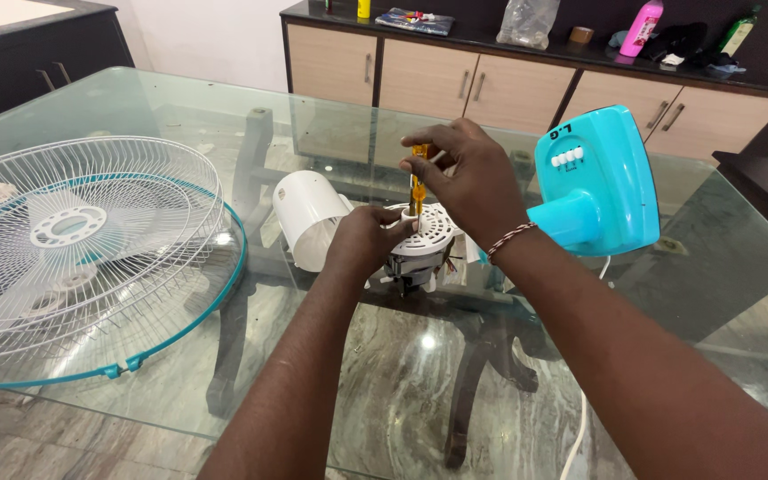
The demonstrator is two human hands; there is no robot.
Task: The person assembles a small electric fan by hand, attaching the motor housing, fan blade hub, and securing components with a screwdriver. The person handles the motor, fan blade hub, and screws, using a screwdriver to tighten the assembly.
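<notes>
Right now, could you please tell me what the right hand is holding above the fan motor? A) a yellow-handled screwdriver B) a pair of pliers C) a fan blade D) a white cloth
A: the right hand grips a yellow-handled screwdriver upright, its tip down on the fan motor, which the left hand steadies on the glass table.
</notes>
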